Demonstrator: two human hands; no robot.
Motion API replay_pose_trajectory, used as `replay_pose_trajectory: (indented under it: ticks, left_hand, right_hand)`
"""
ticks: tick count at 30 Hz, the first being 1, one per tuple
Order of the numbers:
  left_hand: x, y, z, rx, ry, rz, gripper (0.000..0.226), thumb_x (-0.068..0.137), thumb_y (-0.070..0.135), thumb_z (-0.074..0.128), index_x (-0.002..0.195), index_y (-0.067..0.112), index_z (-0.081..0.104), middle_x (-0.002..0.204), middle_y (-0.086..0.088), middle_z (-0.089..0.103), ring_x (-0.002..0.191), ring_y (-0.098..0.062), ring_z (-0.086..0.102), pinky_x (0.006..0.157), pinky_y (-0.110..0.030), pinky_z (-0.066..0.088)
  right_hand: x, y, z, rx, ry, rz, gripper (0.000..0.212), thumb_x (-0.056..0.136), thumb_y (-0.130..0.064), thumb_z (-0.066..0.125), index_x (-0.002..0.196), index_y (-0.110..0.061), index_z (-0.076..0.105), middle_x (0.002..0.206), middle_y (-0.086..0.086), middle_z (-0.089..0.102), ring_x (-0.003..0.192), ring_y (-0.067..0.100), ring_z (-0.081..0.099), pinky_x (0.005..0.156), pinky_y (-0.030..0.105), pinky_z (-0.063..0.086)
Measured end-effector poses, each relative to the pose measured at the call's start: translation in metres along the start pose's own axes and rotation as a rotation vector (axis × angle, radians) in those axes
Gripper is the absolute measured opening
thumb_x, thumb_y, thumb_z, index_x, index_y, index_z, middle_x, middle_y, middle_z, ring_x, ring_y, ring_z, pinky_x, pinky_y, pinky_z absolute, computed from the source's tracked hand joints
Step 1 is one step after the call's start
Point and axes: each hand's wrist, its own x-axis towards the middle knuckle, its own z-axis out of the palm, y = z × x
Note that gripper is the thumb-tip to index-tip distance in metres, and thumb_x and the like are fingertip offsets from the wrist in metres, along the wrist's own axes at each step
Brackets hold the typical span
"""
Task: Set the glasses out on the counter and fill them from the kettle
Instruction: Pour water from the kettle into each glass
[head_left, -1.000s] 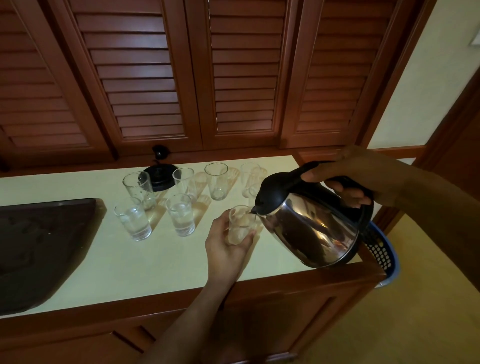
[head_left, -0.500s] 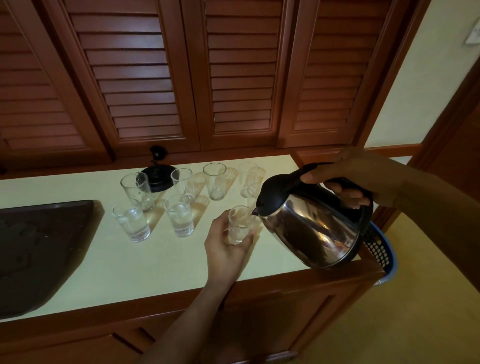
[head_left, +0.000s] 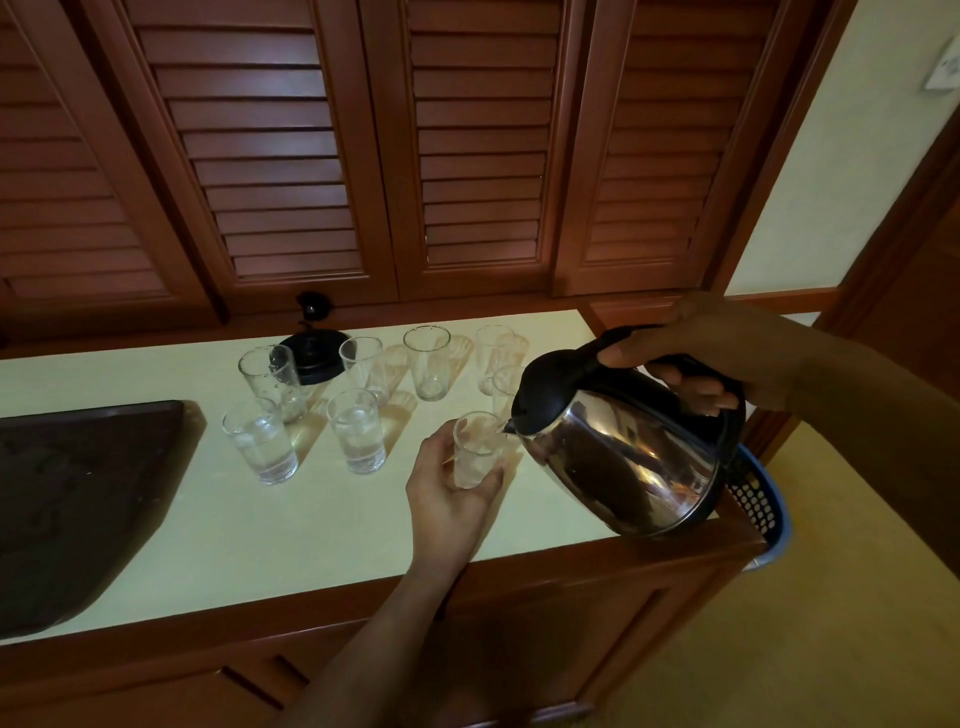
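My left hand (head_left: 445, 488) grips a clear glass (head_left: 475, 448) standing on the pale counter (head_left: 311, 525). My right hand (head_left: 696, 345) holds the black handle of a steel kettle (head_left: 634, 457), tilted left with its spout at the glass's rim. Two glasses with water (head_left: 262, 441) (head_left: 358, 436) stand to the left. Behind them stand several more glasses (head_left: 428, 361), one partly hidden by the kettle's lid.
The kettle's black base (head_left: 311, 356) sits at the back of the counter, below louvred wooden doors (head_left: 467, 145). A dark tray (head_left: 78, 493) covers the counter's left end. A blue basket (head_left: 763, 509) stands on the floor past the counter's right end.
Both hands, the glass and the tilted kettle stay almost where they were. The view has shifted slightly.
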Motion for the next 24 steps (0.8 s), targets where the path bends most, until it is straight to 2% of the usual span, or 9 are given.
replay_pose_trajectory:
  ticks: [2,7,11,16,20,24]
  left_hand:
    - [0.0,0.0,0.0,0.011,0.002,-0.003,0.06,0.078,0.009,0.091,0.132,0.015,0.066,0.123,0.008,0.07,0.114,0.001,0.064,0.091,-0.01,0.05]
    - [0.0,-0.003,0.0,0.008,0.003,-0.012,0.061,0.078,0.012,0.091,0.133,0.017,0.065,0.125,0.009,0.07,0.117,-0.004,0.065,0.094,-0.019,0.055]
    - [0.0,-0.001,0.0,-0.003,-0.002,-0.019,0.06,0.078,0.012,0.091,0.132,0.018,0.066,0.124,0.01,0.071,0.116,-0.005,0.066,0.093,-0.017,0.054]
    - [0.0,-0.002,0.0,-0.015,-0.007,-0.021,0.06,0.078,0.011,0.091,0.132,0.018,0.065,0.124,0.011,0.071,0.117,-0.007,0.067,0.094,-0.019,0.055]
    - [0.0,0.0,0.0,-0.007,-0.001,-0.023,0.06,0.077,0.01,0.091,0.131,0.018,0.066,0.123,0.012,0.071,0.114,-0.002,0.066,0.09,-0.011,0.052]
    - [-0.001,0.001,0.0,-0.007,0.0,-0.019,0.06,0.077,0.009,0.091,0.131,0.02,0.066,0.122,0.014,0.071,0.115,-0.002,0.066,0.09,-0.015,0.054]
  right_hand:
    - [0.0,0.0,0.0,-0.002,-0.002,0.004,0.046,0.079,-0.039,0.07,0.048,-0.01,0.052,0.038,0.003,0.043,0.032,0.015,0.038,0.047,0.026,0.038]
    - [0.001,0.0,0.0,-0.004,-0.005,0.004,0.046,0.079,-0.04,0.071,0.049,-0.01,0.053,0.039,0.004,0.044,0.032,0.015,0.039,0.044,0.024,0.038]
    - [0.0,-0.001,0.0,0.011,0.002,0.006,0.048,0.086,-0.034,0.068,0.048,-0.009,0.051,0.037,0.003,0.043,0.03,0.014,0.038,0.041,0.021,0.038]
    - [0.0,0.0,-0.001,0.008,-0.009,-0.009,0.045,0.077,-0.04,0.071,0.052,-0.008,0.052,0.039,0.004,0.043,0.031,0.015,0.038,0.043,0.024,0.038]
    - [0.0,0.003,-0.002,0.018,-0.013,-0.024,0.045,0.076,-0.041,0.071,0.051,-0.009,0.052,0.038,0.003,0.044,0.031,0.015,0.038,0.042,0.023,0.038]
    - [0.002,0.011,-0.001,0.023,0.021,-0.04,0.045,0.073,-0.043,0.072,0.049,-0.01,0.053,0.039,0.004,0.045,0.032,0.016,0.039,0.042,0.022,0.039]
